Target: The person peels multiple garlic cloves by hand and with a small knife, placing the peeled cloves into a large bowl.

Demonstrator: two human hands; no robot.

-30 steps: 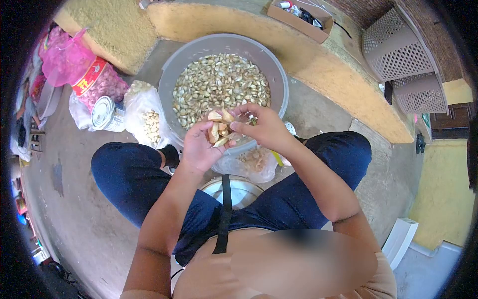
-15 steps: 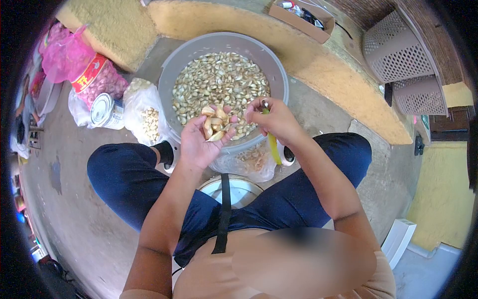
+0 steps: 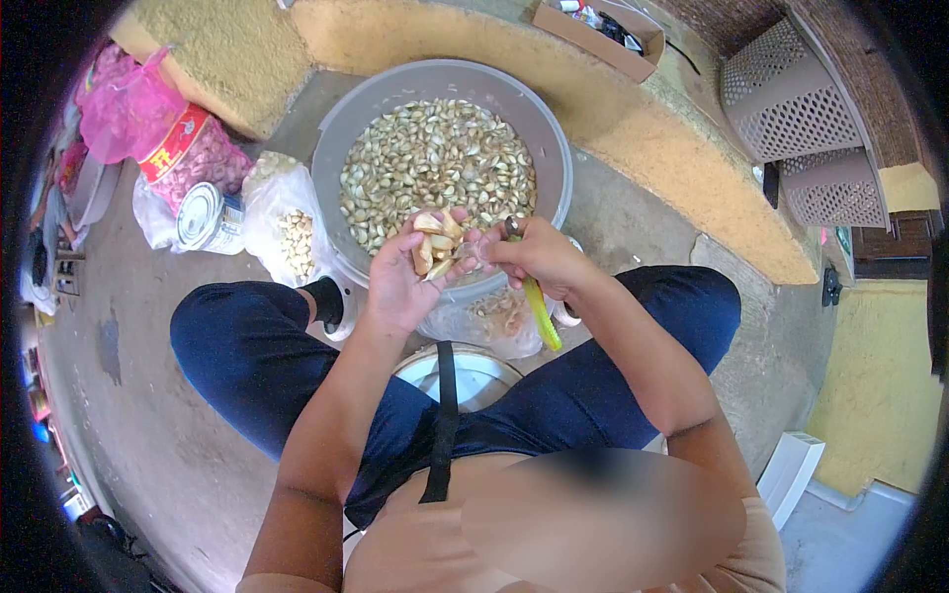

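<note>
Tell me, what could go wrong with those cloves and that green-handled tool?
The cloves heaped in the left hand could spill toward the grey tub. The green-handled tool in the right hand is near the left; if sharp, which I can't tell, it might nick skin.

Can't see all of the green handle (image 3: 541, 314) inside the right hand (image 3: 546, 259), read small print on the can (image 3: 201, 213), or follow the cardboard box (image 3: 595, 42) past the top edge

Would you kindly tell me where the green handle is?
In the head view, the green handle juts from the right hand, by the right edge of the clear bag.
</note>
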